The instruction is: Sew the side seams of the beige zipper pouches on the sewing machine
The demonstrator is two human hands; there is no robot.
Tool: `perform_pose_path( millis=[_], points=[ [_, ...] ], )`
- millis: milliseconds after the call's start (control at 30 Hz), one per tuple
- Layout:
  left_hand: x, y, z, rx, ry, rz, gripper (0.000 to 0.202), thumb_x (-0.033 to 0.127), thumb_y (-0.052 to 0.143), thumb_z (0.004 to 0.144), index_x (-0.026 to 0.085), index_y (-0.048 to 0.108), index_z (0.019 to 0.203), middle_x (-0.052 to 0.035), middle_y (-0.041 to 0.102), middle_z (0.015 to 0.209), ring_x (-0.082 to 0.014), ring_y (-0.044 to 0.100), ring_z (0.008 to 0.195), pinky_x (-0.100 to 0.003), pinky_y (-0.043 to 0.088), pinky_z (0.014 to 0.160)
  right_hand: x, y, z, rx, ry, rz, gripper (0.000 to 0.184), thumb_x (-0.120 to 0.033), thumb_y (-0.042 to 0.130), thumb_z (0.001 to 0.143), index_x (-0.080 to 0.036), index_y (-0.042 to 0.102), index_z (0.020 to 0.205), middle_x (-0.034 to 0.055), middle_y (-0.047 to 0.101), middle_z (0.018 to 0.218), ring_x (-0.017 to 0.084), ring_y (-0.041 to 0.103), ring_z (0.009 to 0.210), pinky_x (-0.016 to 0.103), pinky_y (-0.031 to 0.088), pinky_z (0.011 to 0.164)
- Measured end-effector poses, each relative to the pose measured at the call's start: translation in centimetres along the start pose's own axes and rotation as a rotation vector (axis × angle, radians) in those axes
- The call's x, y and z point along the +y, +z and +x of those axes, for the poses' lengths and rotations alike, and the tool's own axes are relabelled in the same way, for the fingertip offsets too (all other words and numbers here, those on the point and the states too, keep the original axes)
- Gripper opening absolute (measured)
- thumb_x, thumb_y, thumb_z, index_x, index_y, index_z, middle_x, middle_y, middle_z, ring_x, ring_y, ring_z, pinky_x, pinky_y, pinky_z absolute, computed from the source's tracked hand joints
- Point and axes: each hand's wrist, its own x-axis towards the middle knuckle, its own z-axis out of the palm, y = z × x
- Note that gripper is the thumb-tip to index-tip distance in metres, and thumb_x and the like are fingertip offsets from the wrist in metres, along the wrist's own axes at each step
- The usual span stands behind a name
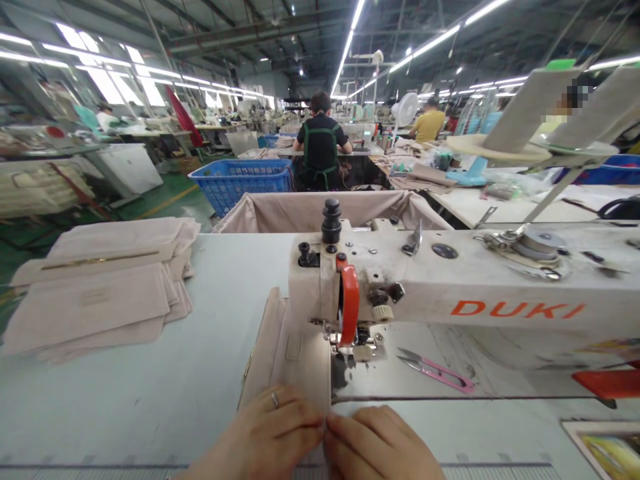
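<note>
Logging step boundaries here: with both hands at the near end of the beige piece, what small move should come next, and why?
Probably ease the beige piece forward along the presser foot, keeping its right edge straight. The left hand and right hand meet fingertip to fingertip on that edge at the near end, and the piece lies just left of the foot.

Bright overhead strip lighting, warped edges

L hand (265, 433) wears thin silver ring (275, 400); R hand (380, 443) bare.
</note>
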Motion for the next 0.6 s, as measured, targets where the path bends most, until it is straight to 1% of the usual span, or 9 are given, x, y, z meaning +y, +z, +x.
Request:
perform_pose_path(
  millis=[100,167,233,300,367,500,600],
  points=[
    [0.0,-1.3,1.3,-0.122,-0.064,0.0,0.037,0.017,0.029,0.107,0.017,0.066,0.105,-0.0035,0.072,0.095,-0.017,0.065,0.081,-0.027,0.055,0.08,0.6,-0.1,1.0,0.025,0.003,0.01,0.016,-0.008,0.058,0.093,-0.017,0.068,0.101,0.0018,0.075,0.099,0.017,0.063,0.072,0.03,0.052,0.063],
    [-0.1,-2.0,2.1,-0.154,-0.067,0.022,0.036,0.014,0.029,0.106,0.015,0.065,0.111,-0.0041,0.073,0.099,-0.0174,0.067,0.086,-0.027,0.055,0.085,1.0,-0.2,1.6,0.051,0.011,0.026,0.016,-0.01,0.056,0.094,-0.016,0.068,0.103,0.0037,0.075,0.1,0.017,0.063,0.073,0.031,0.052,0.062],
    [-0.4,-2.4,2.6,-0.131,-0.043,0.045,0.036,0.011,0.029,0.105,0.014,0.065,0.111,-0.0043,0.074,0.101,-0.0167,0.068,0.09,-0.026,0.055,0.087,1.3,-0.4,2.0,0.011,0.025,0.046,0.018,-0.011,0.058,0.093,-0.016,0.068,0.107,0.0055,0.075,0.103,0.018,0.063,0.076,0.031,0.054,0.065],
    [-1.0,-2.3,2.8,-0.109,-0.026,0.049,0.037,0.009,0.029,0.105,0.014,0.065,0.111,-0.0042,0.074,0.102,-0.0163,0.069,0.091,-0.027,0.054,0.09,1.6,-0.8,2.6,-0.077,0.049,0.075,0.022,-0.01,0.059,0.09,-0.016,0.068,0.109,0.0062,0.074,0.104,0.019,0.064,0.082,0.031,0.056,0.072],
    [-1.7,-2.0,2.7,-0.117,-0.029,0.034,0.034,0.011,0.032,0.105,0.015,0.066,0.113,-0.004,0.074,0.106,-0.0165,0.069,0.094,-0.028,0.054,0.093,1.7,-1.2,3.2,-0.148,0.082,0.112,0.025,-0.008,0.061,0.087,-0.016,0.068,0.11,0.0062,0.074,0.105,0.02,0.065,0.087,0.032,0.057,0.078],
    [-3.3,-1.6,2.7,-0.105,-0.035,0.045,0.032,0.007,0.036,0.102,0.016,0.065,0.112,-0.0048,0.075,0.108,-0.0159,0.07,0.099,-0.029,0.054,0.095,2.3,-1.6,4.2,-0.171,0.137,0.155,0.032,-0.008,0.06,0.086,-0.015,0.067,0.116,0.007,0.073,0.11,0.024,0.065,0.093,0.037,0.058,0.084],
    [-4.3,-1.5,3.2,-0.104,-0.022,0.063,0.034,0.006,0.035,0.1,0.014,0.066,0.11,-0.0065,0.075,0.106,-0.0177,0.071,0.096,-0.031,0.056,0.092,2.8,-1.3,4.5,-0.194,0.197,0.146,0.033,-0.009,0.058,0.086,-0.015,0.068,0.117,0.0093,0.072,0.109,0.027,0.065,0.098,0.043,0.058,0.088]
  ],
)
